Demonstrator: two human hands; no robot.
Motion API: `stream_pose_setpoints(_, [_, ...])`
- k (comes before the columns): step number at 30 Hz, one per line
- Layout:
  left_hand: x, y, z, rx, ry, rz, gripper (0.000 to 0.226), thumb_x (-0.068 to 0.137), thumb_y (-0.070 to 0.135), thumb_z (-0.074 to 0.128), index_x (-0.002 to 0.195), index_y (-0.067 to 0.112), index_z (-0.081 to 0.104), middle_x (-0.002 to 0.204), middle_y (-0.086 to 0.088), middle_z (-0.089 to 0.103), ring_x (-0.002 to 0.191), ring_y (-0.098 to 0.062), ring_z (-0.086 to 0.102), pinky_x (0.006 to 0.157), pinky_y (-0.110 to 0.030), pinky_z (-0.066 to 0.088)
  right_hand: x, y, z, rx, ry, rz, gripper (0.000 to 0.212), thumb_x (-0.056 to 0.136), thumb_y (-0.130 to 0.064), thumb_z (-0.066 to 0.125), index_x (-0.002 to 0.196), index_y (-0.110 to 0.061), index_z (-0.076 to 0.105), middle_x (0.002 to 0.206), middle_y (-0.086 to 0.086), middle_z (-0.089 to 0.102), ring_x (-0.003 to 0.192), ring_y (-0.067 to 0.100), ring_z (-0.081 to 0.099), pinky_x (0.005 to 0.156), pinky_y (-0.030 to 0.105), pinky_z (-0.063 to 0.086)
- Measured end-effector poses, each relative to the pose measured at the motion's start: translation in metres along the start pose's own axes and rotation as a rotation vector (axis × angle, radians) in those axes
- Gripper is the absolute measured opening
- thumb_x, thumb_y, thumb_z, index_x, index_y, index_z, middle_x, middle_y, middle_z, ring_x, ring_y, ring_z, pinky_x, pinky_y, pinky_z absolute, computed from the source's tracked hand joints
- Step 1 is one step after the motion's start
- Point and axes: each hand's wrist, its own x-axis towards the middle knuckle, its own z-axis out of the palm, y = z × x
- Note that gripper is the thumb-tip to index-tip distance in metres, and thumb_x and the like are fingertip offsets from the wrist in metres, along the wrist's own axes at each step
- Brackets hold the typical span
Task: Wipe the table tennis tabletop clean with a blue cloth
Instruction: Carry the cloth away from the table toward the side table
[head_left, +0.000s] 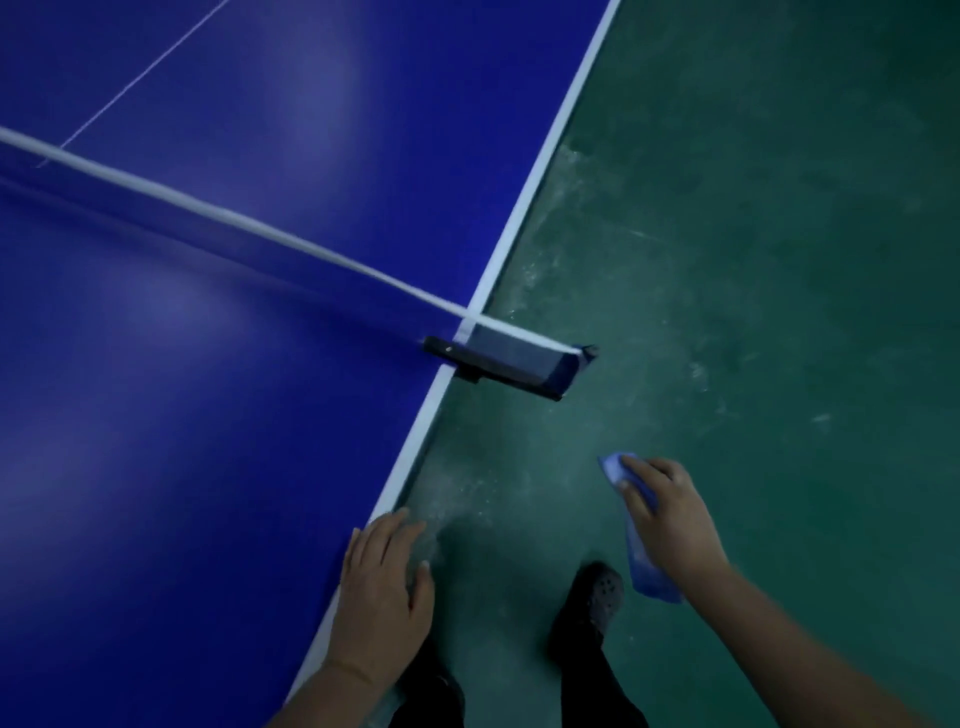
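The blue table tennis tabletop (208, 415) fills the left of the head view, with a white edge line along its right side. My right hand (670, 514) holds the blue cloth (644, 561) over the green floor, to the right of the table and apart from it. One end of the cloth sticks out past my fingertips and the other hangs below my palm. My left hand (384, 587) rests at the table's white edge near the bottom, fingers relaxed, holding nothing.
The net (234, 223) with its white top band crosses the table diagonally. Its black clamp post (498, 364) juts out past the table edge. Scuffed green floor (753, 260) lies to the right. My dark shoe (592, 608) stands below between my hands.
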Motion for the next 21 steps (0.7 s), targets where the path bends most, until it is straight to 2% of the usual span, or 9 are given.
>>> stream_pose_setpoints(2, [0.012, 0.041, 0.017, -0.038, -0.020, -0.025, 0.036, 0.096, 0.020, 0.055, 0.132, 0.017, 0.057, 0.137, 0.012, 0.045, 0.130, -0.009, 0.042, 0.115, -0.027, 0.029, 0.007, 0.021, -0.023, 0.067, -0.011, 0.007, 0.032, 0.095, -0.017, 0.066, 0.126, -0.011, 0.069, 0.126, 0.013, 0.057, 0.113, 0.030, 0.060, 0.094, 0.026, 0.039])
stream_pose_setpoints(4, [0.025, 0.090, 0.035, -0.064, -0.041, -0.045, 0.039, 0.096, 0.018, 0.059, 0.134, 0.022, 0.054, 0.136, 0.017, 0.042, 0.126, 0.002, 0.036, 0.107, -0.013, 0.023, 0.015, 0.043, -0.049, 0.125, -0.038, 0.015, 0.032, 0.097, -0.019, 0.064, 0.128, -0.014, 0.068, 0.128, 0.010, 0.057, 0.114, 0.025, 0.059, 0.093, 0.023, 0.037])
stream_pose_setpoints(6, [0.043, 0.139, 0.059, -0.081, -0.040, -0.067, 0.038, 0.094, 0.014, 0.062, 0.131, 0.018, 0.056, 0.135, 0.012, 0.047, 0.124, -0.002, 0.039, 0.106, -0.015, 0.025, 0.025, 0.069, -0.077, 0.166, -0.058, 0.014, 0.033, 0.098, -0.021, 0.063, 0.130, -0.015, 0.067, 0.128, 0.006, 0.056, 0.114, 0.022, 0.058, 0.092, 0.021, 0.035])
stream_pose_setpoints(8, [0.061, 0.186, 0.083, -0.120, -0.056, -0.076, 0.038, 0.091, 0.006, 0.065, 0.128, 0.008, 0.059, 0.134, -0.002, 0.055, 0.125, -0.015, 0.048, 0.109, -0.025, 0.032, 0.035, 0.095, -0.109, 0.191, -0.064, 0.021, 0.034, 0.098, -0.023, 0.063, 0.131, -0.018, 0.066, 0.128, 0.002, 0.055, 0.113, 0.017, 0.057, 0.092, 0.019, 0.035])
stream_pose_setpoints(10, [0.081, 0.233, 0.103, -0.166, -0.097, -0.056, 0.040, 0.090, 0.006, 0.065, 0.129, 0.008, 0.059, 0.135, -0.004, 0.054, 0.127, -0.020, 0.049, 0.110, -0.028, 0.032, 0.048, 0.121, -0.145, 0.215, -0.026, 0.025, 0.034, 0.098, -0.025, 0.063, 0.131, -0.020, 0.066, 0.128, -0.001, 0.056, 0.107, 0.010, 0.055, 0.091, 0.018, 0.035])
stream_pose_setpoints(13, [0.116, 0.292, 0.121, -0.212, -0.120, -0.013, 0.038, 0.095, 0.015, 0.062, 0.132, 0.020, 0.055, 0.137, 0.010, 0.047, 0.129, -0.006, 0.042, 0.108, -0.019, 0.027, 0.076, 0.153, -0.197, 0.243, 0.034, 0.062, 0.033, 0.098, -0.026, 0.062, 0.131, -0.022, 0.066, 0.125, -0.005, 0.055, 0.102, 0.003, 0.051, 0.089, 0.018, 0.035])
stream_pose_setpoints(16, [0.159, 0.341, 0.124, -0.249, -0.064, 0.031, 0.036, 0.095, 0.018, 0.060, 0.128, 0.032, 0.053, 0.133, 0.017, 0.048, 0.124, 0.003, 0.042, 0.104, -0.011, 0.026, 0.109, 0.167, -0.241, 0.283, 0.109, 0.084, 0.033, 0.097, -0.025, 0.062, 0.130, -0.021, 0.066, 0.123, -0.007, 0.054, 0.106, 0.007, 0.055, 0.089, 0.014, 0.034])
stream_pose_setpoints(19, [0.207, 0.383, 0.119, -0.316, 0.011, 0.045, 0.036, 0.095, 0.018, 0.061, 0.128, 0.030, 0.056, 0.130, 0.017, 0.053, 0.123, 0.002, 0.046, 0.106, -0.020, 0.033, 0.151, 0.164, -0.277, 0.334, 0.180, 0.066, 0.034, 0.097, -0.025, 0.063, 0.131, -0.022, 0.065, 0.121, -0.011, 0.054, 0.103, -0.003, 0.051, 0.088, 0.008, 0.032])
stream_pose_setpoints(21, [0.242, 0.404, 0.116, -0.352, 0.055, 0.039, 0.035, 0.095, 0.020, 0.061, 0.128, 0.031, 0.057, 0.128, 0.017, 0.055, 0.122, 0.002, 0.048, 0.104, -0.022, 0.036, 0.185, 0.157, -0.295, 0.365, 0.202, 0.047, 0.035, 0.097, -0.026, 0.063, 0.131, -0.024, 0.064, 0.120, -0.014, 0.054, 0.103, -0.005, 0.051, 0.090, 0.013, 0.035])
